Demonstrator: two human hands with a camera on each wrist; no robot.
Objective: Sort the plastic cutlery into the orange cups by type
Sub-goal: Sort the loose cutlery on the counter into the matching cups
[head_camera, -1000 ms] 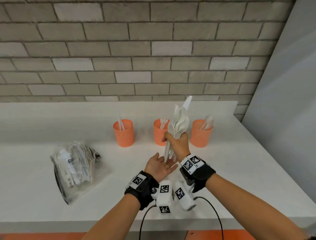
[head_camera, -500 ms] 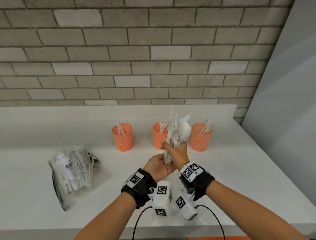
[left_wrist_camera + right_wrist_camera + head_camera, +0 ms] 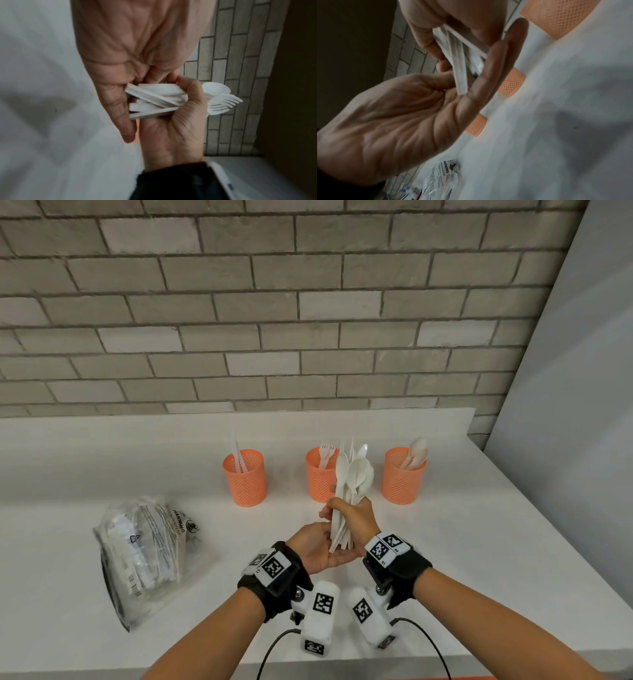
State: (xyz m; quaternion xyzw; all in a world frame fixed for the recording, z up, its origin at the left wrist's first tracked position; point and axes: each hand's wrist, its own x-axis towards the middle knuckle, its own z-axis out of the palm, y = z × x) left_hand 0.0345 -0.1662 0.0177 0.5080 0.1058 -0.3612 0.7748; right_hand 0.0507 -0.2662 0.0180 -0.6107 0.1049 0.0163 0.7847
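I see three cups (image 3: 322, 479) near the counter's (image 3: 479, 559) back edge. My right hand (image 3: 356, 518) fists the cutlery (image 3: 351, 484) mid-handle above the middle; flat left hand (image 3: 317, 549) butts the ends. Light, stiff, slippery: I'd pinch single handles.

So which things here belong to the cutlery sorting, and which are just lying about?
Job:
- cutlery bundle, gripped by right hand, ends on left hand
- knife cup
- fork cup
- spoon cup

Lying about:
- plastic bag
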